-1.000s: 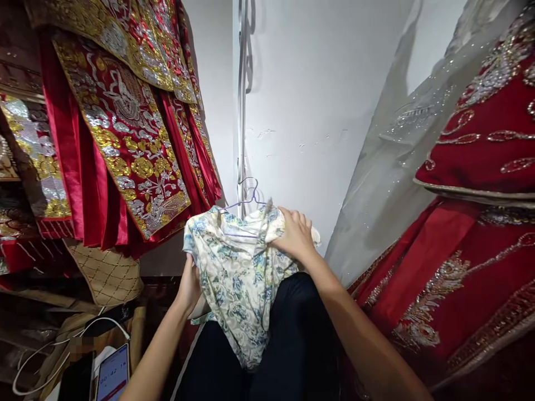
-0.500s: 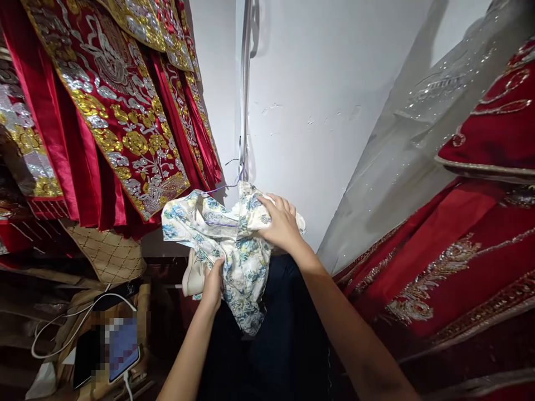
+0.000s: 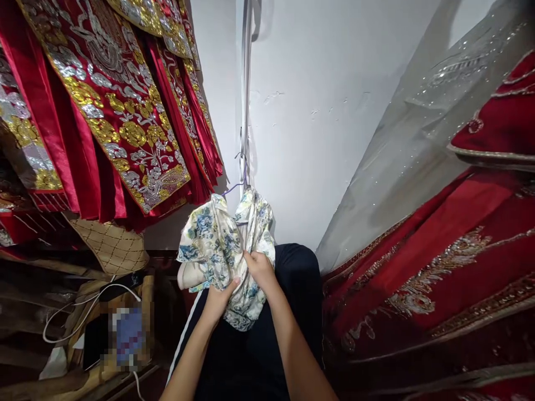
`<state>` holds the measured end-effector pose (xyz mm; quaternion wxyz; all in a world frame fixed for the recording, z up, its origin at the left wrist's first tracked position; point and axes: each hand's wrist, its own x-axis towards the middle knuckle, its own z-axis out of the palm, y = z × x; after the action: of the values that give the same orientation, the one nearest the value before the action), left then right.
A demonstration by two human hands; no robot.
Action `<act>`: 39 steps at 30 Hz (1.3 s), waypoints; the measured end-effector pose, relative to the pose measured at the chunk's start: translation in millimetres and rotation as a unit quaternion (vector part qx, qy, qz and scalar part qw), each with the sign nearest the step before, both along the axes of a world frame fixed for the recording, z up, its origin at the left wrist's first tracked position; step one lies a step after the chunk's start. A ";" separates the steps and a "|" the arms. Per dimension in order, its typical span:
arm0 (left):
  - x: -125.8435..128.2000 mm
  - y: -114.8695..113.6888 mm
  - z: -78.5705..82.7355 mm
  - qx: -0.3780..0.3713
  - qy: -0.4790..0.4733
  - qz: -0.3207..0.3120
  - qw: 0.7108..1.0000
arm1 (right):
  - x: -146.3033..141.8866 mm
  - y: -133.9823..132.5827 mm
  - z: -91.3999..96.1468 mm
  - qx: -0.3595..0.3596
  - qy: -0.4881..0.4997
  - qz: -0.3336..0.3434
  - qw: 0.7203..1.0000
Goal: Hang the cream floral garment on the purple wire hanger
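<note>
At 10 o'clock we see an embroidered red garment (image 3: 137,139). At 7 o'clock from centre, our left hand (image 3: 220,298) grips the floral shirt (image 3: 215,231) on its purple hanger (image 3: 234,187), fingers hidden; our right hand (image 3: 259,270), closed, pinches its front, left of a beaded red garment (image 3: 438,245) at 4 o'clock.
</note>
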<state>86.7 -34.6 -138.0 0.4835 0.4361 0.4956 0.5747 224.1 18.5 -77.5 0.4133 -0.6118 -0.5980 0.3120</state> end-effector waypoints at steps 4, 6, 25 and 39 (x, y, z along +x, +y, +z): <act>-12.8 -5.5 3.0 0.002 0.042 0.098 0.994 | 10.0 -4.3 -4.9 -0.038 0.013 0.019 0.999; -21.1 -12.5 7.5 0.029 0.127 0.220 0.967 | 11.0 -11.3 -12.1 -0.043 0.051 0.027 0.997; 26.4 -24.6 35.2 0.167 0.202 -0.004 0.965 | 7.0 -52.1 -0.6 0.086 0.270 0.111 0.953; 28.9 -29.3 38.6 0.155 0.223 -0.019 0.962 | 11.6 -47.1 -10.3 0.090 0.187 0.081 0.975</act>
<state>115.5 -63.9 -99.3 0.2977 0.6321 0.4873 0.5238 235.7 -28.6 -87.8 0.5441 -0.4523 -0.5838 0.3982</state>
